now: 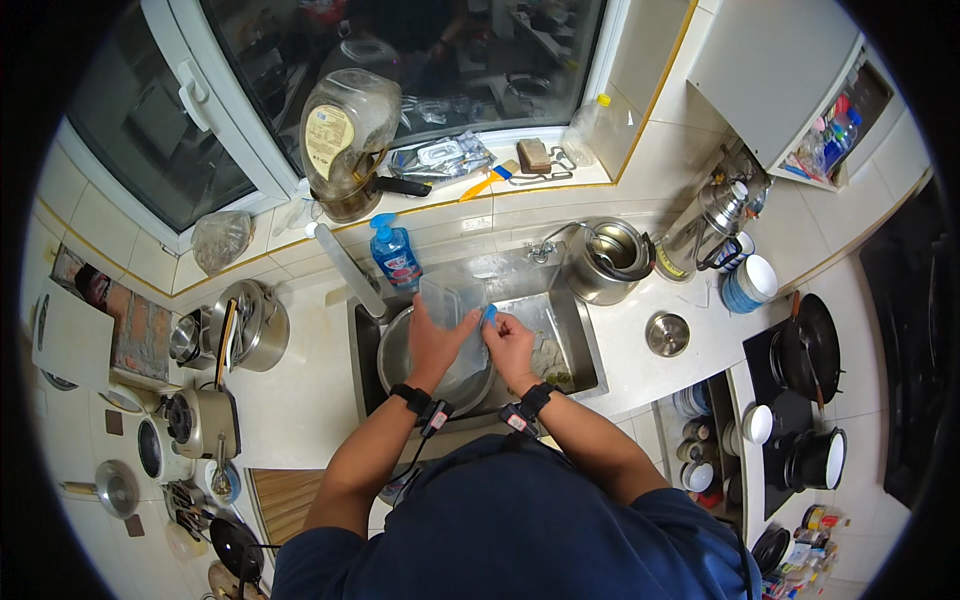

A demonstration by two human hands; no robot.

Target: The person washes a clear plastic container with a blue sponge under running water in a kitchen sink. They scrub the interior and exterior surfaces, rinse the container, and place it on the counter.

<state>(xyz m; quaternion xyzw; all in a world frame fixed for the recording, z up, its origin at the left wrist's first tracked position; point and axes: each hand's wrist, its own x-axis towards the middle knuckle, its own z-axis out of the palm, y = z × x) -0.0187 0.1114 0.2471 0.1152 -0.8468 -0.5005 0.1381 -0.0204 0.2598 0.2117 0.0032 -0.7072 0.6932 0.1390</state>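
Note:
Over the sink (598,367), my left hand (433,346) grips a clear plastic food container (441,295), tilted, with the thumb along its near side. My right hand (513,346) pinches a small blue piece (490,313) against the container's right edge. Whether that piece is a sponge or part of the container, I cannot tell. Beneath both hands, a round metal basin (387,367) sits in the left part of the sink. A pale crumpled thing with greenish scraps (556,360) lies in the sink's right part. My hands partly hide the container and basin.
Behind the sink stand a blue pump bottle (396,259) and the faucet (540,252). A tall grey bar (349,270) leans over its left rim. At right are a metal pot (607,270), a round metal lid (667,334) and stacked bowls (750,283). Stacked pots (262,330) stand left.

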